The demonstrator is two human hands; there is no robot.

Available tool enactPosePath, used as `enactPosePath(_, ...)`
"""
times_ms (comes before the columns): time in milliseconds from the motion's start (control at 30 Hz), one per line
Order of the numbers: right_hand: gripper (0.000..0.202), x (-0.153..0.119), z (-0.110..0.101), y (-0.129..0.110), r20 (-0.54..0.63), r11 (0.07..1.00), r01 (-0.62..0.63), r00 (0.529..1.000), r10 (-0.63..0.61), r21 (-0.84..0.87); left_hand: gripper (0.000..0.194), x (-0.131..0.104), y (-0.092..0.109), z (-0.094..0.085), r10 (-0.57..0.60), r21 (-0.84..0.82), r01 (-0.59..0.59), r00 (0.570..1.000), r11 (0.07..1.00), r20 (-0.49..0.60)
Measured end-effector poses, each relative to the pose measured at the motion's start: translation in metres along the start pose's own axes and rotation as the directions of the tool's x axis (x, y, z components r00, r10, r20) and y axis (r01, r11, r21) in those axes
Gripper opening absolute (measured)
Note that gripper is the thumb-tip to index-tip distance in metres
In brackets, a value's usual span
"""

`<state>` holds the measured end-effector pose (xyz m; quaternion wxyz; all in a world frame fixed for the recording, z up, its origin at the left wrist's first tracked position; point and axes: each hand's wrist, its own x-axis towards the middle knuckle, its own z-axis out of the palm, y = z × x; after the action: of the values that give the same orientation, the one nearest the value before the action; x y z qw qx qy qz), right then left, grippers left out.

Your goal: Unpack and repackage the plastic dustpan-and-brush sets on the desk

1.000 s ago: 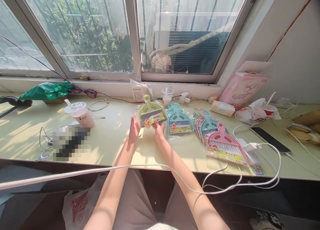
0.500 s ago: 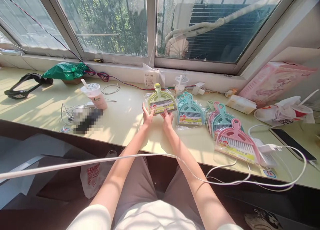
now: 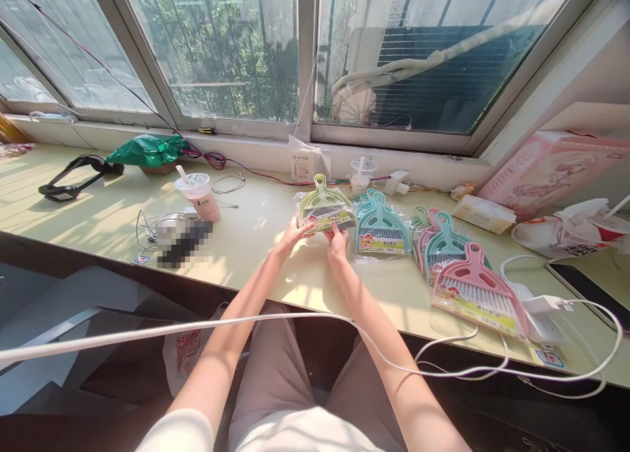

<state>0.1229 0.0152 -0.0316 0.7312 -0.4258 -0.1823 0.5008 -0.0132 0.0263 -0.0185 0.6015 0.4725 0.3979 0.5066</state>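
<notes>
Between my two hands is a yellow-green dustpan and brush set (image 3: 322, 199) in clear wrapping, its handle pointing away from me. My left hand (image 3: 295, 232) grips its lower left edge, thumb over the label. At the lower right edge, my right hand (image 3: 337, 242) is closed on the same set, thumb on the front. Just right of it lie blue dustpan and brush sets (image 3: 378, 222), overlapping. Farther right, green, pink and blue sets (image 3: 445, 242) overlap, with a pink dustpan and brush set (image 3: 480, 288) in front.
A pink drink cup (image 3: 199, 199) stands left, near a green plastic bag (image 3: 147, 151) and a black headset-like band (image 3: 73, 176). A white cable (image 3: 172, 330) crosses over my arms. A phone (image 3: 590, 294), a power strip (image 3: 541, 321) and a pink box (image 3: 551, 170) are right.
The whole view has shifted, with things on the table appearing farther right and lower. Both hands still hold the yellow-green set, which looks nearly unmoved on the table side.
</notes>
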Motion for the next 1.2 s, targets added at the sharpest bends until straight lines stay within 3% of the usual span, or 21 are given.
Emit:
enactPosePath(100, 0.037, -0.006, 0.003, 0.000, -0.070, 0.999, -0.038, 0.997, 0.039, 0.016, 0.076, 0.000, -0.005, 0.012, 0.042, -0.031, -0.043, 0.998, 0.999, -0.035)
enactPosePath(200, 0.036, -0.009, 0.003, 0.001, -0.124, 0.999, -0.038, 0.991, 0.041, 0.023, 0.076, -0.010, -0.011, 0.019, 0.049, -0.091, -0.053, 0.998, 0.994, -0.047)
enactPosePath(333, 0.037, -0.012, 0.004, 0.002, -0.071, 0.997, -0.009, 0.997, 0.014, 0.073, 0.089, -0.019, 0.003, 0.004, -0.032, -0.119, 0.047, 0.993, 0.992, 0.117)
enactPosePath(400, 0.034, -0.013, 0.006, 0.002, -0.052, 0.995, -0.023, 0.998, 0.028, 0.095, 0.083, -0.016, 0.015, -0.008, -0.090, -0.104, 0.112, 0.976, 0.988, 0.197)
enactPosePath(567, 0.026, -0.013, 0.006, 0.006, -0.072, 0.992, -0.085, 0.993, 0.091, 0.088, 0.053, -0.001, 0.018, -0.015, -0.210, 0.009, 0.212, 0.960, 0.977, 0.187)
enactPosePath(733, 0.028, -0.007, -0.001, 0.012, -0.176, 0.996, -0.087, 0.980, 0.088, 0.014, 0.055, -0.002, 0.001, -0.010, -0.241, 0.080, 0.228, 0.935, 0.970, 0.260)
enactPosePath(833, 0.029, -0.004, -0.005, 0.018, -0.118, 0.996, -0.073, 0.991, 0.067, -0.042, 0.055, -0.004, 0.002, -0.021, -0.262, 0.112, 0.238, 0.907, 0.965, 0.328)
enactPosePath(900, 0.028, -0.003, -0.005, 0.022, -0.063, 0.997, -0.059, 0.996, 0.056, -0.055, 0.050, -0.003, 0.006, -0.030, -0.280, 0.122, 0.255, 0.913, 0.959, 0.296)
enactPosePath(1033, 0.024, -0.001, -0.006, 0.028, -0.008, 0.995, -0.048, 0.999, 0.047, -0.083, 0.041, -0.002, 0.012, -0.035, -0.218, 0.107, 0.200, 0.956, 0.974, 0.196)
enactPosePath(1200, 0.028, 0.003, -0.012, 0.033, -0.043, 0.982, -0.069, 0.997, 0.062, -0.174, 0.052, -0.008, 0.002, -0.029, -0.157, 0.044, 0.150, 0.937, 0.988, 0.311)
